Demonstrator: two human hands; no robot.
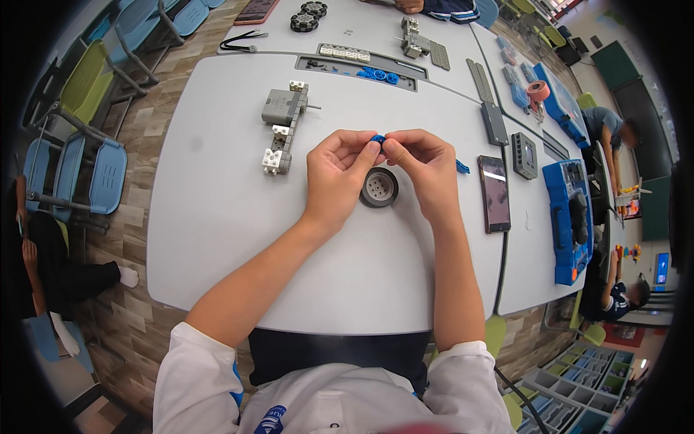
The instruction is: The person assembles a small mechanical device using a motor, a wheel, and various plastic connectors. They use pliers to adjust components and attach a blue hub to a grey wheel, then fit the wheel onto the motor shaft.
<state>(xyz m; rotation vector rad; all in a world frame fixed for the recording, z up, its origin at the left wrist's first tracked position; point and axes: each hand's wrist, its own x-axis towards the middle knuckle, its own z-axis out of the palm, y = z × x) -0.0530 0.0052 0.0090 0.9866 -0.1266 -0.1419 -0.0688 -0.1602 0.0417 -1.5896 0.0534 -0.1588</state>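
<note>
Between the fingertips of my left hand [338, 170] and my right hand [426, 168] is a small round blue piece [377, 139], perhaps a small gear or pulley; the fingers cover part of it. Both hands pinch it above the table. Just below the hands a wheel [379, 187] with a black tyre and grey hub lies flat. To the left of my left hand rests a grey motor assembly [283, 108] with white connectors and a thin axle sticking out. A blue piece [462, 167] shows behind my right wrist.
A phone [494, 194] and a grey controller brick [524, 155] lie to the right, near an open blue toolbox [567, 220]. A recessed tray [340, 66] holds blue wheels and small parts. Black omni wheels [304, 22] sit farther back. Other people are around the room.
</note>
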